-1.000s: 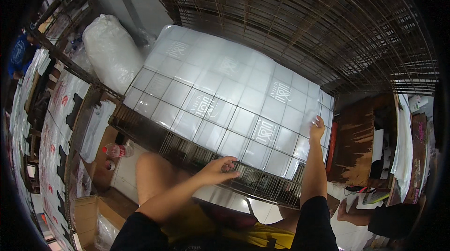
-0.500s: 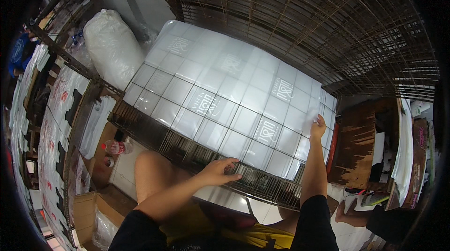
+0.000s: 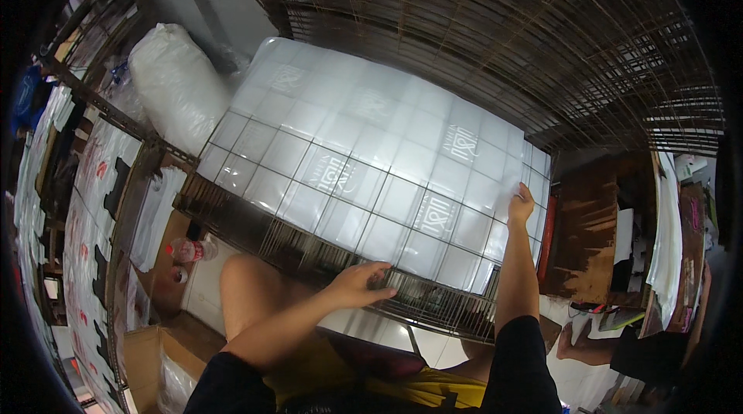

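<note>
Translucent frosted plastic bags (image 3: 348, 112) with white printed logos lie across a wire-mesh drying rack (image 3: 232, 188) in front of me. Wire grid lines show across them. At the right end of the bags, my right hand (image 3: 523, 203) is closed in a pinch on what looks like a bag's edge. My left hand (image 3: 357, 285) hovers by the rack's front edge with thumb and fingers apart and nothing between them. Whether its fingertips touch the wire is hard to tell.
Raised wire racks (image 3: 495, 35) lean above the far side. A stuffed white plastic sack (image 3: 176, 89) stands at the left, near shelves of printed sheets (image 3: 97, 205). A bottle (image 3: 192, 249) and cardboard box (image 3: 143, 360) are lower left. Another person's foot (image 3: 569, 343) shows at right.
The whole view has shifted slightly, so the rack and bags appear a little further left. Both hands keep nearly the same places and poses.
</note>
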`<state>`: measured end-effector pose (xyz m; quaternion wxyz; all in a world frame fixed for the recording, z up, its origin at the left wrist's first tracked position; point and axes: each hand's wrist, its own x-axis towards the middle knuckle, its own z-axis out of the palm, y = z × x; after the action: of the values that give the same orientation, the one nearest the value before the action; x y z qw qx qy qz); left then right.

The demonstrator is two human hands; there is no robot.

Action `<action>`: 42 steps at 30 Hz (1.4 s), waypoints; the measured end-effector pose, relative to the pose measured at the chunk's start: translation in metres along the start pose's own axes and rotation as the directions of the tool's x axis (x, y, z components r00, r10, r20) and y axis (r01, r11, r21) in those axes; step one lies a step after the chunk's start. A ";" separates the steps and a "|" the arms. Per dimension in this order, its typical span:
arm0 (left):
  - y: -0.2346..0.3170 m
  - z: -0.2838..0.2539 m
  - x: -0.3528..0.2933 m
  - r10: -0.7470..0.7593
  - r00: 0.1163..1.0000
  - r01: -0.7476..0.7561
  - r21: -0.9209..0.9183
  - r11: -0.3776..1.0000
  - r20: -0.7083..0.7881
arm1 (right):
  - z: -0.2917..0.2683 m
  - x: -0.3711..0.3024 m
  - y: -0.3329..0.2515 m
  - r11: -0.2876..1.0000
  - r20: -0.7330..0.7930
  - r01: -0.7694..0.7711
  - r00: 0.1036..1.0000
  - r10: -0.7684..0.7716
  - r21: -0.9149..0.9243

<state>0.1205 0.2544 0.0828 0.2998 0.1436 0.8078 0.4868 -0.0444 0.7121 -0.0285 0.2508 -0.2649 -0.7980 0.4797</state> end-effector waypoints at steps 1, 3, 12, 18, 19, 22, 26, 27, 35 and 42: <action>0.001 -0.001 0.001 -0.003 1.000 0.003 0.006 1.000 0.011 | -0.001 0.002 0.002 1.000 -0.007 0.030 1.000 -0.030 -0.006; 0.005 -0.002 0.002 -0.007 0.999 0.006 0.021 1.000 0.035 | -0.007 0.005 0.007 1.000 -0.019 0.023 1.000 -0.023 -0.014; 0.004 -0.011 -0.007 -0.067 0.993 0.071 -0.045 0.996 0.099 | -0.052 -0.061 -0.018 0.940 -0.062 0.191 0.974 -0.216 -0.283; -0.005 -0.041 -0.033 -0.120 0.986 0.126 -0.050 0.991 0.116 | -0.159 -0.105 -0.085 0.906 -0.045 0.336 0.932 -0.359 -0.258; -0.007 -0.044 -0.035 -0.128 0.987 0.133 -0.044 0.990 0.098 | -0.181 -0.104 -0.104 0.870 -0.051 0.399 0.901 -0.430 -0.290; -0.001 -0.043 -0.034 -0.099 0.992 0.112 -0.167 0.980 0.082 | -0.256 -0.098 -0.134 0.826 -0.216 0.404 0.833 -0.510 -0.392; -0.002 -0.039 -0.036 -0.157 0.984 0.162 -0.051 0.986 0.086 | -0.337 -0.094 -0.170 0.808 -0.440 0.375 0.694 -0.570 -0.454; -0.006 -0.038 -0.037 -0.152 0.985 0.157 -0.059 0.986 0.078 | -0.350 -0.093 -0.184 0.829 -0.493 0.338 0.681 -0.542 -0.445; -0.013 -0.026 -0.046 -0.071 0.997 0.070 -0.055 0.996 -0.024 | -0.466 -0.039 -0.224 0.605 -0.546 -0.014 0.448 -0.708 -0.796; -0.042 -0.009 -0.051 0.049 0.995 -0.050 -0.013 0.999 -0.090 | -0.521 0.012 -0.196 0.703 -0.481 -0.211 0.851 -0.210 -0.680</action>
<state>0.1577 0.2011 0.0670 0.2522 0.1392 0.8129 0.5062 0.2521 0.9710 0.3653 0.3364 -0.4612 -0.8199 0.0429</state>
